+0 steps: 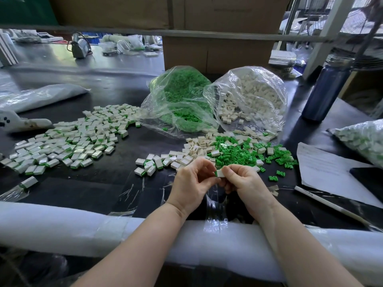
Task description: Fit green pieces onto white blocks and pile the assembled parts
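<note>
Two hands, left hand (191,181), right hand (245,182), pinching white block (220,173)

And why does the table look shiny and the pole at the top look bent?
Head view: overhead light glares off the black table and both plastic bags; the wide-angle lens bends the rail; far shelves look blurry, while the hands stay sharp.

No writing is legible anywhere. The paper sheet (323,168) at three o'clock on the table (93,189) carries faint printed lines, too blurred to make out.
</note>
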### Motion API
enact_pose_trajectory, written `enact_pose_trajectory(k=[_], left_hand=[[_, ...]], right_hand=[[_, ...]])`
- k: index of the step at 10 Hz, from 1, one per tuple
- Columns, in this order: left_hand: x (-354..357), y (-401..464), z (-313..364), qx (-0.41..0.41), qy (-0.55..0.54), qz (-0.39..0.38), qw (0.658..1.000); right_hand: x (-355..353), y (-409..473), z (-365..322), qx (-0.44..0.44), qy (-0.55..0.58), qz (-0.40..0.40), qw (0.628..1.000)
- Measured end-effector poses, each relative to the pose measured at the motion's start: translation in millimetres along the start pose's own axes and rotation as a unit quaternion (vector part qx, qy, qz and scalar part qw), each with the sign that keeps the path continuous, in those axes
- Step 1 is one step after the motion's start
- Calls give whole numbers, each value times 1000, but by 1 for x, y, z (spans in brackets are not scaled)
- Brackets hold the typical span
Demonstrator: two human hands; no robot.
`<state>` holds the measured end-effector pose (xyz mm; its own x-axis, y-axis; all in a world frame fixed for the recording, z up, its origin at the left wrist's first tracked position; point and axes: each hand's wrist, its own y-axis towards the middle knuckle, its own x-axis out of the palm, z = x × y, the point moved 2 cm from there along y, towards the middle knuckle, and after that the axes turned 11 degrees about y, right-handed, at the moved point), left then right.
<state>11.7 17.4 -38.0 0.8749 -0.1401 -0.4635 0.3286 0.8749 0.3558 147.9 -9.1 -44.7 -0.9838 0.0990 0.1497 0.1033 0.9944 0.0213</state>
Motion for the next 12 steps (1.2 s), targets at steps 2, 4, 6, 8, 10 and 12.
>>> enact_pose_trajectory(k=[2,4,6,8,10,12], left_hand=[[2,0,-1,26,44,-12,999],[2,-1,-2,25,26,8,999],[1,0,-1,14,23,12,1000],[-1,-1,1,4,-6,24,1000],[-1,-1,1,2,-26,24,999],[-2,-1,0,21,-23,19,999]], right_hand=[[0,0,0,1,9,3,1000],[0,1,1,2,21,7,1000],[0,1,2,4,25,-1,1000],[0,1,2,6,29,-8,1000],[-1,0,2,8,20,-12,1000],[0,-1,0,8,0,-23,1000]])
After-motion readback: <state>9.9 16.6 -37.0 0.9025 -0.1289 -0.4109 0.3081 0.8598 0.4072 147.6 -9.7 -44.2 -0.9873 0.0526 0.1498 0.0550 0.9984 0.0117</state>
